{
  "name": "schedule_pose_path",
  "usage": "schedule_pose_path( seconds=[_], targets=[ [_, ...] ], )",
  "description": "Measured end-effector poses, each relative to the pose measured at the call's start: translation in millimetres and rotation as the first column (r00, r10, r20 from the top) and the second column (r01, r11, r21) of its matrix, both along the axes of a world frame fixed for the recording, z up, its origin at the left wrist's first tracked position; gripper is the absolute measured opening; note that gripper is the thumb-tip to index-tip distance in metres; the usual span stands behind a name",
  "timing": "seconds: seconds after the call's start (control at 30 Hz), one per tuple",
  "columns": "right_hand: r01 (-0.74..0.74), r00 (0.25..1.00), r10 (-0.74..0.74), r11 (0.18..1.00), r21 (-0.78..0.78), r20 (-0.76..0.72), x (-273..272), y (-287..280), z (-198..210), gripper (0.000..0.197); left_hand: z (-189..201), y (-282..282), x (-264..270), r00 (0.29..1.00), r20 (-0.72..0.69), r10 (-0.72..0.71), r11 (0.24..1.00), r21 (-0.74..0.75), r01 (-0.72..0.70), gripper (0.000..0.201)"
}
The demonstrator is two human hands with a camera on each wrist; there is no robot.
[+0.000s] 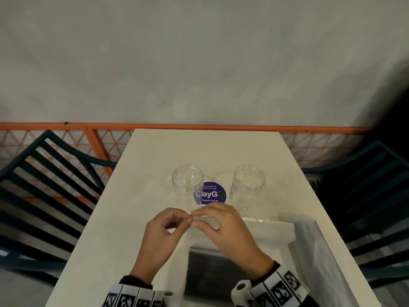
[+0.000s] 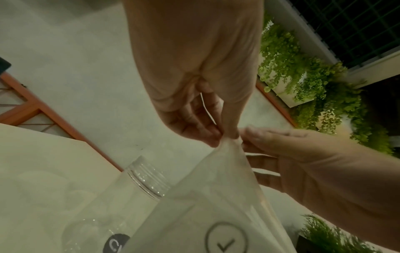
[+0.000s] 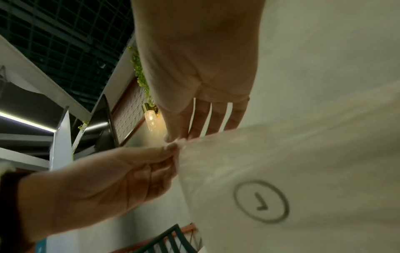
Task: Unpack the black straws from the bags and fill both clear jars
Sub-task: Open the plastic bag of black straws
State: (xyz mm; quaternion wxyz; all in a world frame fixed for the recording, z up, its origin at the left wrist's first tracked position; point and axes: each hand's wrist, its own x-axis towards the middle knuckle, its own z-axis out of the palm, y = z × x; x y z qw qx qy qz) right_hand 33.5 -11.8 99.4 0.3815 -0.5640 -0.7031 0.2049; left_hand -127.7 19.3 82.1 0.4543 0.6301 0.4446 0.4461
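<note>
Both hands, left hand (image 1: 164,229) and right hand (image 1: 223,227), are pinching a thin translucent plastic bag's (image 1: 254,235) top edge near two empty clear round jars (image 1: 187,182).

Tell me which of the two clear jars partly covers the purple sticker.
The left jar: the purple sticker shows through its lower right side. The right jar stands apart from it.

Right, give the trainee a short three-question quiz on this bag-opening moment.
1. True or false: both clear jars, the left jar and the right jar, already hold straws.
2. What do the left hand and right hand pinch together?
A. a jar lid
B. the bag's top edge
C. a straw
3. Fill in: the purple sticker lies on the ___.

Key: 1 false; 2 B; 3 table.
</note>
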Motion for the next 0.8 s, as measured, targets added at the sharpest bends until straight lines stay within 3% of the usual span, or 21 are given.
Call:
schedule_pose_path(
  seconds=[0.17,0.27,0.33,0.53,0.8],
  targets=[
    [0.028,0.997,-0.03,0.999,-0.032,-0.064,-9,5,-4,0.024,2,-3,-2,1.0,0.017,0.021,1.0,0.003,-0.021,0.017],
    [0.007,0.998,-0.009,1.0,-0.029,-0.069,-7,4,-9,0.034,2,-5,-3,1.0,-0.002,0.015,0.999,0.028,-0.015,0.017],
    [0.025,0.999,-0.025,1.0,0.005,-0.034,-4,3,-13,0.035,2,-5,-4,1.0,-0.017,0.018,0.999,0.04,-0.018,0.019],
    [0.101,0.98,-0.116,0.99,0.094,0.161,19,-4,-23,0.007,7,2,-15,0.997,-0.012,0.073,0.994,0.083,-0.072,0.024],
    [0.21,0.922,-0.236,0.971,0.116,0.308,53,-22,-29,0.008,4,7,-24,0.993,-0.025,0.12,0.986,0.122,-0.116,0.023]
  ],
)
